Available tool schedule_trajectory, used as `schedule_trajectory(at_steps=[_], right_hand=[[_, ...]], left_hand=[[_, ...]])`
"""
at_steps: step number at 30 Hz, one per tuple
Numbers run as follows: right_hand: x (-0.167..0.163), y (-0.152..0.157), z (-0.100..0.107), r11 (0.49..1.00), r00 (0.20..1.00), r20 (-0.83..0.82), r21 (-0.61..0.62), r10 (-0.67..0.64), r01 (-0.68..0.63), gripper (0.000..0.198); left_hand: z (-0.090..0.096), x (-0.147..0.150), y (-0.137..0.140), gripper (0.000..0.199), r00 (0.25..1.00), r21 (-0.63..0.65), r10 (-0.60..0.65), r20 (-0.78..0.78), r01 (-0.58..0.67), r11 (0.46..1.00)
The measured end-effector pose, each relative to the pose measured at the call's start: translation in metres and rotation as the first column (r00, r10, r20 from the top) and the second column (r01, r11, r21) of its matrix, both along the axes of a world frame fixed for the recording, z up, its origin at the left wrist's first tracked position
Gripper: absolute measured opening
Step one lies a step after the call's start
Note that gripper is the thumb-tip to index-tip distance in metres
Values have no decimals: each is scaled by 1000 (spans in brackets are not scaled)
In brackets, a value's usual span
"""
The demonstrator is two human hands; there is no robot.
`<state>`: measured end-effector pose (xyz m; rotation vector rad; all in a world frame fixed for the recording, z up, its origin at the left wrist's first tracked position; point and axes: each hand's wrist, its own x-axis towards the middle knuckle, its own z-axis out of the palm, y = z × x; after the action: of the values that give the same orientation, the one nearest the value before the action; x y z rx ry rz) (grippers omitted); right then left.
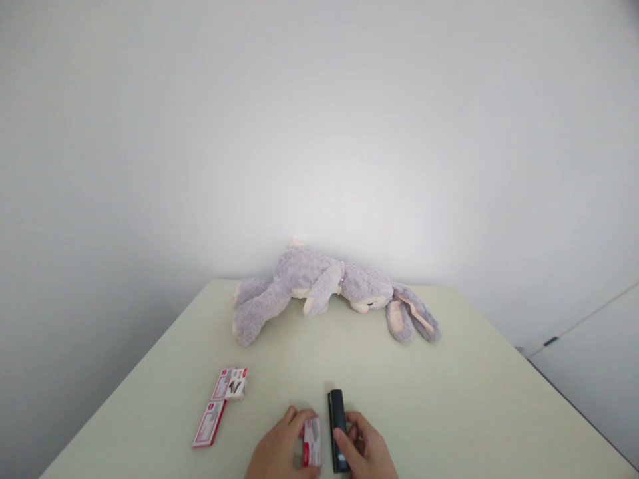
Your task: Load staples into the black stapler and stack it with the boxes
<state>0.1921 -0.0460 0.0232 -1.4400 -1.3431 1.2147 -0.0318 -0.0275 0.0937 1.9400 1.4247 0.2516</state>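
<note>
My left hand (282, 444) is closed around a small red-and-white staple box (313, 442), fingers at its far end and thumb at its near end. A grey shape is printed on its upper face. Just to the right, my right hand (368, 446) grips a black stapler (338, 426) from its right side, with the thumb on top and the fingers curled along the edge. The stapler points away from me, a small gap apart from the staple box. Both hands are low over the table, near the bottom of the view.
Flat red-and-white boxes (208, 424) lie at the left, with a small white box (236, 384) bearing a dark printed picture against them. A grey plush rabbit (309, 273) lies on its side along the back of the pale table (424, 386), by the wall.
</note>
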Motion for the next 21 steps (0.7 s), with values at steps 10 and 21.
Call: schedule_trajectory(at_steps=[10, 21], right_hand=[[-13, 1, -5, 999, 999, 23, 14, -38, 38, 63], [-15, -1, -9, 994, 994, -9, 5, -107, 108, 65]], left_hand=[[-16, -6, -4, 69, 975, 77, 170, 145, -182, 980], [-43, -130, -23, 63, 804, 281, 578, -138, -528, 802]])
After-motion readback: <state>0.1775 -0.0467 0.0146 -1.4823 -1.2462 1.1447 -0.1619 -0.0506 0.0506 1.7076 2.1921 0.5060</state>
